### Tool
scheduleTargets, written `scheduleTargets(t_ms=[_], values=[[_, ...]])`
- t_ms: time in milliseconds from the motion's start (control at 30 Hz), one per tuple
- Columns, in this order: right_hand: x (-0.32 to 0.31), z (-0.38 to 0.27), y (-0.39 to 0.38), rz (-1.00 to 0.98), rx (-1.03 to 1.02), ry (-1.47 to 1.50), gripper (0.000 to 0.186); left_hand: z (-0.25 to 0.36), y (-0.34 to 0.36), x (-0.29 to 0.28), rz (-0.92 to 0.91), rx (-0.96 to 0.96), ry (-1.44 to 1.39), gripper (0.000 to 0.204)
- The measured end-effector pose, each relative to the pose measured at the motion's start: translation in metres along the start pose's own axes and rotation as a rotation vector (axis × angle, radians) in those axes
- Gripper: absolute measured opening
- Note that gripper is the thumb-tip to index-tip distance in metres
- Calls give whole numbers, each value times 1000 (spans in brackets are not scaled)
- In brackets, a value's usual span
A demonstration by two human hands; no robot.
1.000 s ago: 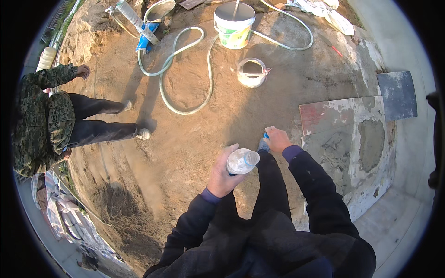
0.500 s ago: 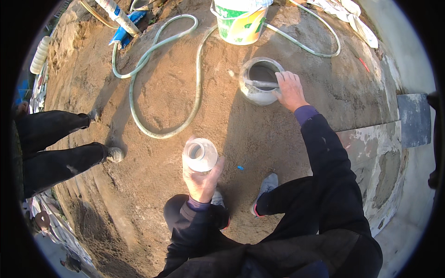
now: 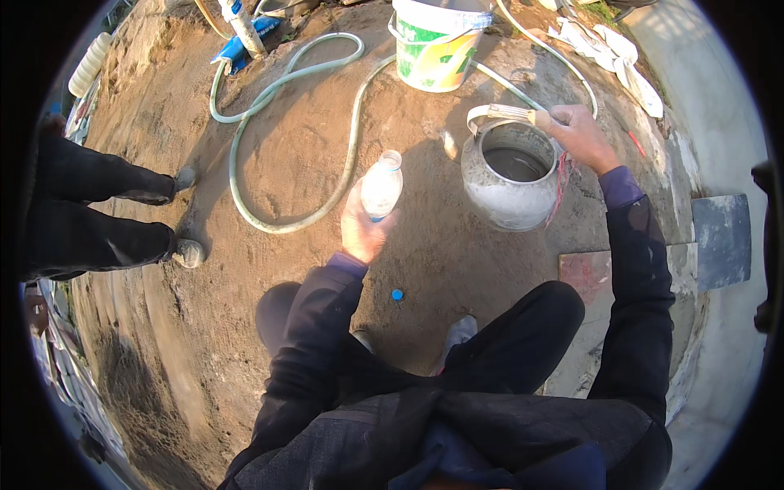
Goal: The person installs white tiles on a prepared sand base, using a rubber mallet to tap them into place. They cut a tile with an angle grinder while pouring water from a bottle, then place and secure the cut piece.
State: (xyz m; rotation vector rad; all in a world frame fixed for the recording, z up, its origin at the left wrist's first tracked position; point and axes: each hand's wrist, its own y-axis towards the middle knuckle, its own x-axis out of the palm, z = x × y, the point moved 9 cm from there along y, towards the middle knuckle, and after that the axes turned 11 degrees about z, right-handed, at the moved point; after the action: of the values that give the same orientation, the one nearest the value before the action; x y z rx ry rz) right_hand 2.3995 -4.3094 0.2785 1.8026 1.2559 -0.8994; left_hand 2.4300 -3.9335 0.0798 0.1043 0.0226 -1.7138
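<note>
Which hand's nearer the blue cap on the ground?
Left. In the picture, the left hand, holding the bottle, is just up and left of the blue cap; the right hand, on the pot handle, is much farther, up and right.

Bare brown ground (image 3: pixel 204 322) outdoors
Sunlight (image 3: pixel 294 167) falls left of the left hand (image 3: pixel 363 234), shadow (image 3: pixel 425 237) between it and the right hand (image 3: pixel 583 139); pale concrete (image 3: pixel 706 114) right of both.

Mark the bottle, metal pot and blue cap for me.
Bottle (image 3: pixel 381 188): head view, on its clear body.
Metal pot (image 3: pixel 510 203): head view, on its rounded side below the opening.
Blue cap (image 3: pixel 398 295): head view, on its middle.
</note>
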Motion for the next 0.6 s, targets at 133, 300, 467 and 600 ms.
scheduleTargets(t_ms=[133, 300, 467, 600], values=[[-73, -50, -24, -63, -17, -38, 55, -48, -9, 23, -10, -375, -465, 87], [-112, -116, -41, -177, -49, -55, 53, -20, -9, 38, -110, 195, 293, 83], [-117, -158, -51, -232, -94, -103, 51, -7, -11, 37, -100, 284, 367, 80], [-106, -174, -51, -264, -87, -64, 51, 3, -14, 35, -104, 365, 352, 79]])
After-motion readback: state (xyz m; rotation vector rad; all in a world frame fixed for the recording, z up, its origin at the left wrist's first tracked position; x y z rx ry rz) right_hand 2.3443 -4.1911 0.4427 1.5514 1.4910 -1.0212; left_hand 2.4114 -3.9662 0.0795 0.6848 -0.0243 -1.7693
